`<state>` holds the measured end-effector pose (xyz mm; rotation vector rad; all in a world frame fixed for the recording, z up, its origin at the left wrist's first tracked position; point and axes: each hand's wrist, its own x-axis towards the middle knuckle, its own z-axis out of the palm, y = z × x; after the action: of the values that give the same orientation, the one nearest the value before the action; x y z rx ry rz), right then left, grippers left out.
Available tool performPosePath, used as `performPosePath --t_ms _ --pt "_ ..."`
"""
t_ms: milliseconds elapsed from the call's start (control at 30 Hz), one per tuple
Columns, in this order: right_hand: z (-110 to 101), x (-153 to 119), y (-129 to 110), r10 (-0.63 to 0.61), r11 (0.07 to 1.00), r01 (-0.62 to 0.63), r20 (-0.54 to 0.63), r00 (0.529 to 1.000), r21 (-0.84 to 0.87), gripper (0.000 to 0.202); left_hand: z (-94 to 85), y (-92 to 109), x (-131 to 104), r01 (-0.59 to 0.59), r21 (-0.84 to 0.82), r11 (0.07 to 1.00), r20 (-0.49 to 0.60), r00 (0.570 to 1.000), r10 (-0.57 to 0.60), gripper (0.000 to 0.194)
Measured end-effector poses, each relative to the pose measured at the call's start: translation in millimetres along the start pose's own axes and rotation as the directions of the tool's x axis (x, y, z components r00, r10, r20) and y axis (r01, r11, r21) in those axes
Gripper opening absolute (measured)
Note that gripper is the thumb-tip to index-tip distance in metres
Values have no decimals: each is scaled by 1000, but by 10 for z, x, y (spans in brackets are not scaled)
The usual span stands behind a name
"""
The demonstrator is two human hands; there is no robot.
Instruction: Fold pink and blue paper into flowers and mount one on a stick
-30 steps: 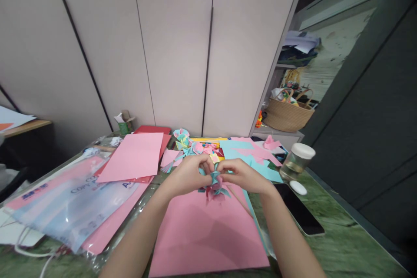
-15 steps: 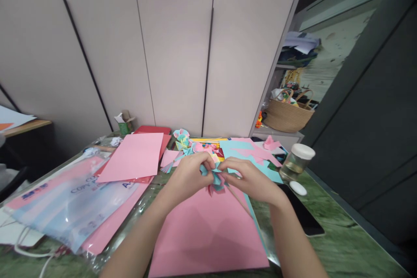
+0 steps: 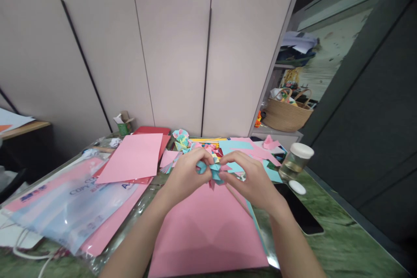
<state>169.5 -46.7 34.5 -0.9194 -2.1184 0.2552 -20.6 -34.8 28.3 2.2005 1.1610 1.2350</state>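
A small paper flower (image 3: 215, 173) in blue and pink hangs between my hands, above a large pink sheet (image 3: 208, 230). My left hand (image 3: 192, 171) pinches its left side, thumb and forefinger curled round a blue petal. On the right side, my right hand (image 3: 249, 178) has thumb and forefinger closed on the petals. A thin stick (image 3: 239, 200) slants down to the right from the flower. Behind the hands lie another paper flower (image 3: 181, 135) and cut blue paper (image 3: 236, 144).
Pink paper (image 3: 137, 156) and a plastic paper bag (image 3: 71, 200) lie at the left. A jar (image 3: 296, 161), its white lid (image 3: 297, 187) and a black phone (image 3: 299, 210) are at the right. A woven basket (image 3: 286, 114) stands on a shelf behind.
My right hand has shifted slightly, its fingers spread wider around the flower. The flower has turned a little, showing more blue petals toward me.
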Motion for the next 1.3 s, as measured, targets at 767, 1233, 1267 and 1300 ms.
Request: performPosePath --t_ms 767,1233,1267,1300 --pt "-42 -43 -26 -118 993 121 -166 979 7 16 3 -313 147 184 -642 744 157 982 -108 12" --pt "109 -25 -89 -152 987 140 -188 970 -73 27 13 -109 49 107 -314 943 -17 993 -119 15" --pt "108 -28 -96 -138 990 129 -179 974 -64 28 17 -104 40 92 -296 951 -34 994 -107 15" --pt "103 -32 -102 -124 992 118 -166 978 -48 29 20 -98 32 77 -282 956 -50 994 -95 15"
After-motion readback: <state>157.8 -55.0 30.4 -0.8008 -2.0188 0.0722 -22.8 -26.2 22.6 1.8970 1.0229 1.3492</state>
